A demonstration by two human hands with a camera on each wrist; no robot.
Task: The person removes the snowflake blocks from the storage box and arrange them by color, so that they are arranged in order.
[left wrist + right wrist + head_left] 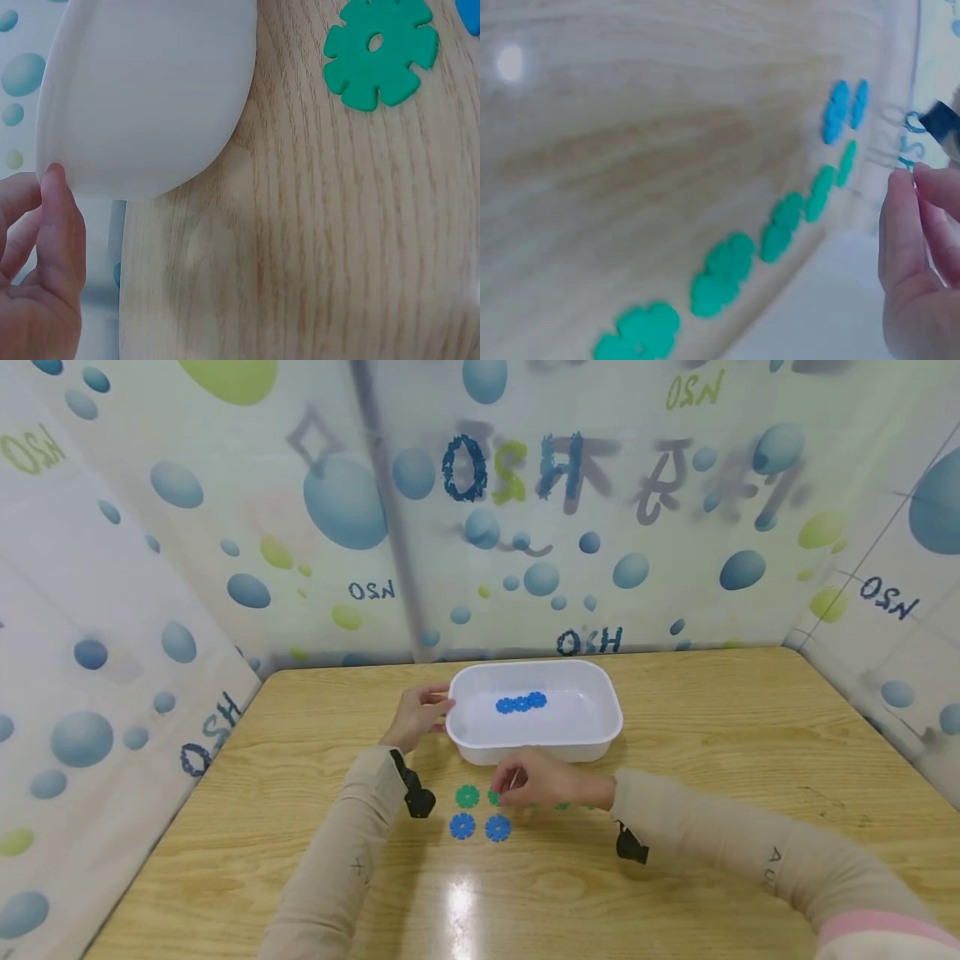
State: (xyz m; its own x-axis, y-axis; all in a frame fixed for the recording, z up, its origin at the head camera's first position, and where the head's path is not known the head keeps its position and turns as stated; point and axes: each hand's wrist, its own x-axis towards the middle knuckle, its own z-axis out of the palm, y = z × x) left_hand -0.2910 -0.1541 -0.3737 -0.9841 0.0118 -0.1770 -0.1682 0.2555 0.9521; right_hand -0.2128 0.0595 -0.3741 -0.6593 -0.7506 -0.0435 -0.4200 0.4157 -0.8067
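Green discs (462,796) lie near the right hand (542,778), its fingers curled.

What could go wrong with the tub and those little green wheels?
The left hand, touching the white rectangular plastic tub, might accidentally slide it. The right hand, over the row of green, round, notched plastic discs, could bump some out of line.
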